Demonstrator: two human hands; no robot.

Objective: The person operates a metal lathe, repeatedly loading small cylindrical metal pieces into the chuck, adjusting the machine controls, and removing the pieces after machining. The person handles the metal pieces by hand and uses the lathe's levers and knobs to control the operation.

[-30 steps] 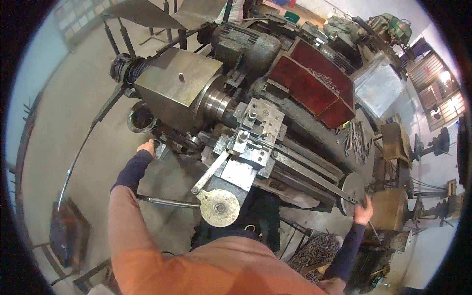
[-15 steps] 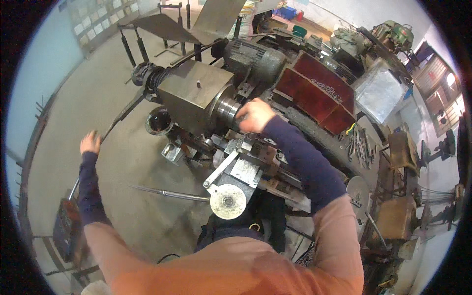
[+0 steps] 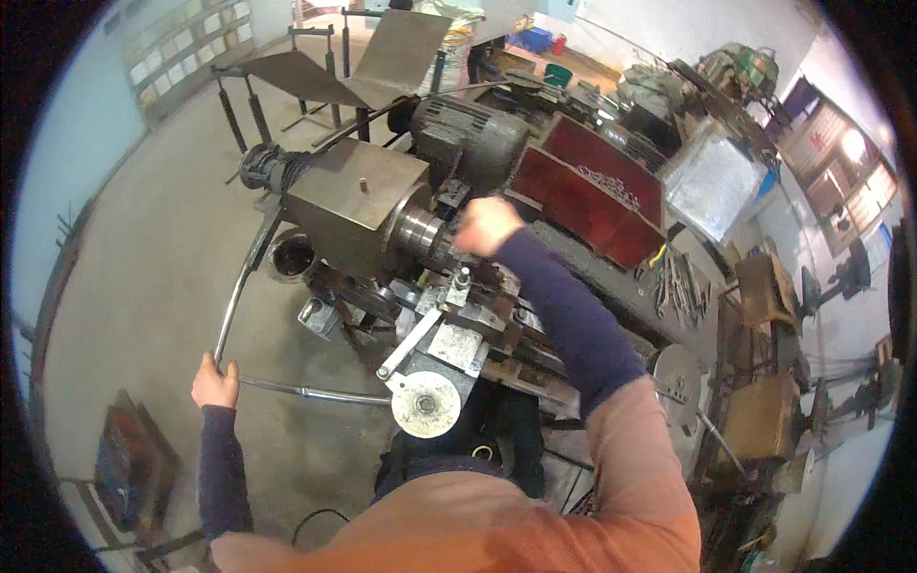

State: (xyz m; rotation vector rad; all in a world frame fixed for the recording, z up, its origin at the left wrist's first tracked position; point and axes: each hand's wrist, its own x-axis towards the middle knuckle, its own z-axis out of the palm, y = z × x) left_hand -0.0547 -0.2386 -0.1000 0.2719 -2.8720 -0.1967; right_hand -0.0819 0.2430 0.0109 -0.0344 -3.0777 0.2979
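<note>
Left hand [image 3: 216, 382] wraps long lever [image 3: 235, 313] at its lower end, likely for leverage. Right hand [image 3: 487, 227] loosely curled beside spindle [image 3: 420, 235], grip hidden, can't tell; spindle juts from headstock [image 3: 330, 196].

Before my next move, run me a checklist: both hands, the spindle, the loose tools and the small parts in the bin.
1. Left hand on the long silver metal lever: ok, it appears closed around the lower end.
2. Right hand clear of the silver, ringed metal spindle: not ok, it is right by the spindle's end.
3. Spindle stopped: cannot tell from a still picture.
4. Loose grey metal wrenches away from the spindle: ok, they lie beyond the dark red rectangular bin.
5. Small silvery parts contained: ok, piled inside that bin.
</note>
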